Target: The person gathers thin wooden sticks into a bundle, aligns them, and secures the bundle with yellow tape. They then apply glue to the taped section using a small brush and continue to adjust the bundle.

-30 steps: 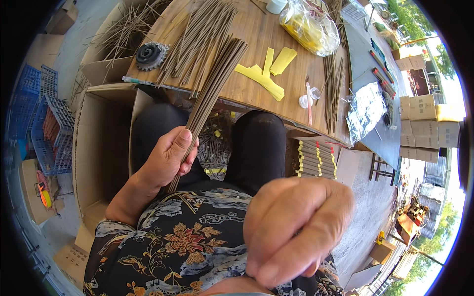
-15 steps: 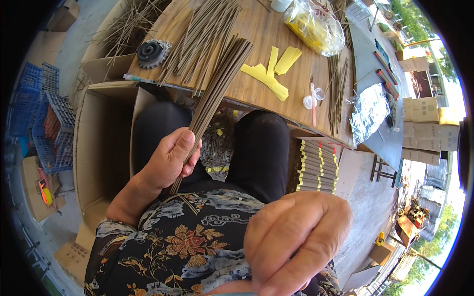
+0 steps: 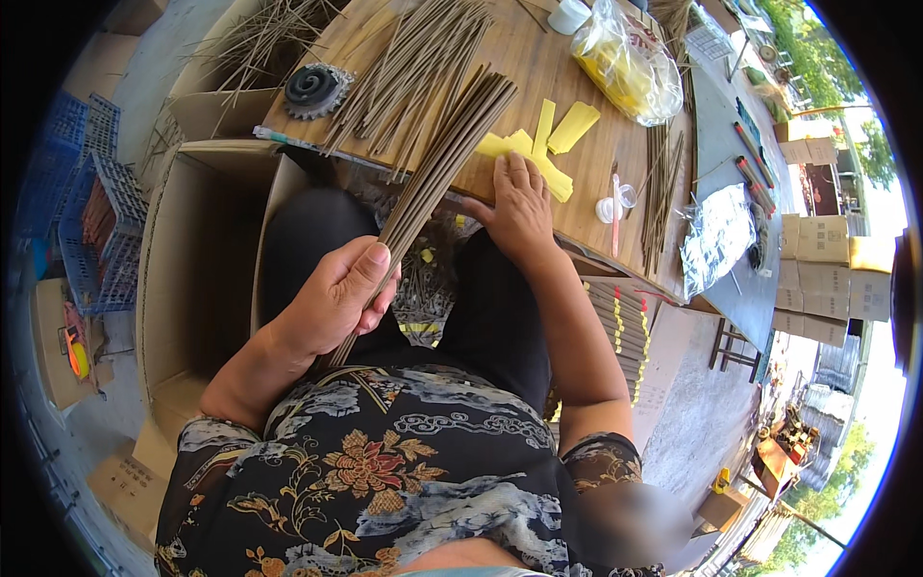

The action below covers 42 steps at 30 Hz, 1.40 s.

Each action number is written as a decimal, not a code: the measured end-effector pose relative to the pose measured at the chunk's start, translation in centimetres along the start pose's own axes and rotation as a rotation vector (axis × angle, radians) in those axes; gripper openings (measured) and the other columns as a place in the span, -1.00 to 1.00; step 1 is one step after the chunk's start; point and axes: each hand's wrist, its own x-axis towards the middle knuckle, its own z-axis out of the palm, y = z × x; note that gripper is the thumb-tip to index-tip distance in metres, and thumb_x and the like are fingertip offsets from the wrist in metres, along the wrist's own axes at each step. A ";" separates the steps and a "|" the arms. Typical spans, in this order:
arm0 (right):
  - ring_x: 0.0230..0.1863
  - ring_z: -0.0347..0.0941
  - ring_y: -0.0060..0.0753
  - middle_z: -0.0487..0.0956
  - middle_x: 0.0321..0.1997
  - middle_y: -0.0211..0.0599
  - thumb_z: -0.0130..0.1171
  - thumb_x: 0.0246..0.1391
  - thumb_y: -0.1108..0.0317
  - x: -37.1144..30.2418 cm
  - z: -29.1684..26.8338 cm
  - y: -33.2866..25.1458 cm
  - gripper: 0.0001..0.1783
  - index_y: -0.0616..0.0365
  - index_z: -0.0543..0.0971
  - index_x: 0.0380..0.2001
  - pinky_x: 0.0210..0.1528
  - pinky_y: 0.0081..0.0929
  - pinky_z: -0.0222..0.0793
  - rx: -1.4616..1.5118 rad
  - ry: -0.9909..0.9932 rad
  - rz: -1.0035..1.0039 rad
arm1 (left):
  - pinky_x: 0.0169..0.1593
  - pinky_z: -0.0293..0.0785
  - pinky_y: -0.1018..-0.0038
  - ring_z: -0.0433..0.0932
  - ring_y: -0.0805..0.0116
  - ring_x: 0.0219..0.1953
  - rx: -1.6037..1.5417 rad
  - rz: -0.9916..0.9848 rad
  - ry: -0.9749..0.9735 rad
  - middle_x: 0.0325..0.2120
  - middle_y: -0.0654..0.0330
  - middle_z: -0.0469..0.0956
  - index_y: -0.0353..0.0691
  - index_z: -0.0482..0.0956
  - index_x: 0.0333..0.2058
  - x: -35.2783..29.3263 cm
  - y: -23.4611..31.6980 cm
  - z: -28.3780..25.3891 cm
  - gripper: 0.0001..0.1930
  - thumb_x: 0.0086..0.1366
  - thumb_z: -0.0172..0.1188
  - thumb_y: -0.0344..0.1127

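Note:
Closed around a bundle of thin brown incense sticks [image 3: 447, 159], my left hand [image 3: 346, 288] holds it slanted over my lap, its top fanning near the table edge. My right hand [image 3: 520, 207] reaches palm down onto the wooden table, fingers stretched out and touching the yellow paper strips [image 3: 554, 177]. Its fingertips partly cover the strips. Another small stack of yellow strips [image 3: 575, 128] lies just beyond. A loose pile of incense sticks [image 3: 413, 77] is spread on the table's left side. To the right of the strips is a small white pot [image 3: 605, 211] with a brush [image 3: 615, 213].
A black toothed disc [image 3: 313, 90] sits at the table's left corner. Beside my left knee stands an open cardboard box [image 3: 197, 279]. A clear bag of yellow paper [image 3: 630, 67] lies at the back. Banded bundles [image 3: 620, 322] are stacked below the table's right side.
My right hand has moved away from close in front of my chest, forward to the table, and now lies on the yellow strips. The left hand keeps its hold on the sticks.

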 end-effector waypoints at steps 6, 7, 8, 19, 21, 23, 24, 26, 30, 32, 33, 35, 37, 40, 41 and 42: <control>-0.06 0.28 -0.12 0.42 -0.18 -0.23 0.25 -0.29 0.38 -0.5 -2.3 0.2 -0.42 0.14 0.41 -0.06 -0.01 -0.29 0.19 0.222 -0.030 0.017 | -0.67 0.14 0.76 0.17 0.64 -0.74 0.002 -0.002 -0.015 -0.67 0.28 0.29 -0.22 0.32 -0.36 -0.2 0.1 0.4 -0.60 0.30 -0.19 0.05; -0.10 0.30 -0.14 0.43 -0.21 -0.25 0.24 -0.28 0.39 -0.5 -2.4 0.3 -0.49 0.13 0.45 -0.12 -0.04 -0.30 0.21 0.206 -0.027 0.003 | -0.67 0.14 0.76 0.17 0.64 -0.74 0.001 0.002 -0.021 -0.66 0.28 0.29 -0.22 0.32 -0.36 -0.2 0.1 0.5 -0.61 0.30 -0.19 0.05; -0.13 0.31 -0.15 0.44 -0.24 -0.27 0.24 -0.28 0.39 -0.5 -2.3 0.4 -0.55 0.12 0.48 -0.18 -0.08 -0.32 0.23 0.192 -0.023 -0.013 | -0.67 0.14 0.76 0.17 0.65 -0.74 0.000 0.006 -0.023 -0.66 0.28 0.29 -0.21 0.32 -0.36 -0.3 0.2 0.5 -0.61 0.30 -0.19 0.05; -0.33 0.45 -0.41 0.52 -0.38 -0.37 0.08 -0.01 0.46 -0.9 -4.3 -1.4 -0.92 0.15 0.54 -0.40 -0.24 -0.53 0.33 0.937 0.105 0.136 | -0.68 0.13 0.77 0.16 0.65 -0.75 -0.014 0.009 -0.006 -0.67 0.29 0.29 -0.21 0.32 -0.37 -1.2 0.4 1.1 -0.62 0.30 -0.18 0.03; -0.33 0.45 -0.55 0.53 -0.38 -0.40 0.05 0.05 0.47 -1.6 -7.5 -3.2 -0.91 0.21 0.52 -0.38 -0.26 -0.62 0.34 1.333 -0.162 0.356 | -0.69 0.13 0.77 0.16 0.65 -0.75 -0.017 0.031 0.004 -0.68 0.28 0.30 -0.21 0.32 -0.38 -1.4 0.3 1.2 -0.62 0.30 -0.18 0.03; -0.32 0.45 -0.56 0.52 -0.37 -0.37 0.04 0.04 0.50 -2.8 -9.6 -4.6 -0.88 0.27 0.50 -0.33 -0.27 -0.63 0.35 1.486 -0.211 0.337 | -0.69 0.13 0.77 0.16 0.65 -0.76 -0.006 0.029 -0.001 -0.68 0.28 0.29 -0.22 0.32 -0.38 -1.5 0.4 1.5 -0.62 0.30 -0.18 0.03; -0.32 0.45 -0.56 0.51 -0.37 -0.36 0.03 0.04 0.52 -3.5 -10.4 -5.3 -0.87 0.30 0.49 -0.31 -0.27 -0.63 0.36 1.563 -0.240 0.329 | -0.69 0.13 0.77 0.16 0.65 -0.76 0.000 0.028 0.000 -0.68 0.28 0.29 -0.22 0.32 -0.38 -1.7 0.4 1.7 -0.62 0.31 -0.19 0.02; -0.34 0.45 -0.55 0.52 -0.37 -0.35 -0.01 0.04 0.54 -4.4 -12.0 -6.6 -0.86 0.29 0.49 -0.31 -0.28 -0.64 0.36 1.586 -0.291 0.258 | -0.68 0.13 0.77 0.16 0.65 -0.75 0.024 0.029 0.004 -0.68 0.29 0.29 -0.22 0.32 -0.38 -1.9 0.3 2.1 -0.62 0.31 -0.19 0.02; -0.45 0.35 -0.73 0.47 -0.44 -0.49 -0.01 0.07 0.51 -5.6 -14.0 -8.2 -0.88 0.29 0.47 -0.32 -0.39 -0.77 0.29 1.650 -0.446 0.328 | -0.67 0.13 0.77 0.17 0.64 -0.74 0.061 0.034 -0.004 -0.68 0.29 0.29 -0.22 0.32 -0.37 -2.3 0.5 2.9 -0.64 0.32 -0.19 -0.01; -0.52 0.27 -0.80 0.43 -0.50 -0.54 0.04 0.08 0.42 -6.1 -14.2 -8.5 -0.87 0.28 0.47 -0.36 -0.50 -0.81 0.20 1.643 -0.472 0.383 | -0.66 0.13 0.77 0.17 0.65 -0.74 0.053 0.033 -0.017 -0.68 0.29 0.29 -0.22 0.32 -0.36 -2.6 0.3 3.1 -0.65 0.32 -0.19 -0.02; -0.52 0.26 -0.80 0.43 -0.51 -0.55 0.05 0.08 0.40 -6.3 -14.0 -8.7 -0.86 0.28 0.48 -0.37 -0.50 -0.81 0.19 1.635 -0.471 0.377 | -0.66 0.13 0.77 0.18 0.65 -0.73 0.047 0.031 -0.024 -0.67 0.30 0.29 -0.22 0.33 -0.36 -2.7 0.3 3.2 -0.66 0.33 -0.19 -0.03; -0.52 0.25 -0.81 0.41 -0.52 -0.57 0.07 0.09 0.35 -6.6 -13.8 -8.9 -0.82 0.27 0.48 -0.37 -0.51 -0.81 0.17 1.622 -0.470 0.365 | -0.66 0.13 0.77 0.18 0.65 -0.73 0.050 0.044 -0.034 -0.67 0.30 0.30 -0.22 0.33 -0.35 -2.9 0.2 3.4 -0.67 0.33 -0.19 -0.04; -0.53 0.25 -0.79 0.43 -0.52 -0.53 0.07 0.09 0.31 -6.8 -14.0 -9.3 -0.79 0.27 0.47 -0.38 -0.51 -0.79 0.20 1.567 -0.479 0.339 | -0.67 0.12 0.77 0.19 0.65 -0.73 0.070 0.073 -0.042 -0.68 0.30 0.30 -0.21 0.34 -0.35 -3.0 0.1 3.6 -0.68 0.34 -0.20 -0.06; -0.53 0.26 -0.78 0.45 -0.51 -0.50 0.06 0.10 0.33 -6.9 -14.4 -9.8 -0.81 0.27 0.46 -0.36 -0.50 -0.77 0.22 1.549 -0.503 0.333 | -0.67 0.12 0.77 0.21 0.66 -0.73 0.081 0.074 -0.043 -0.68 0.31 0.31 -0.20 0.34 -0.36 -3.1 -0.2 3.7 -0.68 0.34 -0.19 -0.06; -0.53 0.26 -0.77 0.45 -0.50 -0.49 0.06 0.10 0.33 -6.9 -14.7 -9.8 -0.81 0.28 0.45 -0.35 -0.49 -0.76 0.23 1.563 -0.508 0.352 | -0.68 0.12 0.77 0.21 0.66 -0.73 0.079 0.074 -0.041 -0.68 0.31 0.31 -0.20 0.33 -0.37 -3.2 -0.2 3.7 -0.68 0.34 -0.19 -0.06; -0.53 0.26 -0.77 0.46 -0.50 -0.47 0.06 0.10 0.34 -6.9 -14.8 -9.9 -0.81 0.28 0.45 -0.34 -0.49 -0.76 0.24 1.576 -0.514 0.372 | -0.68 0.12 0.77 0.21 0.66 -0.72 0.077 0.074 -0.040 -0.68 0.31 0.31 -0.20 0.33 -0.37 -3.3 -0.2 3.7 -0.68 0.34 -0.19 -0.06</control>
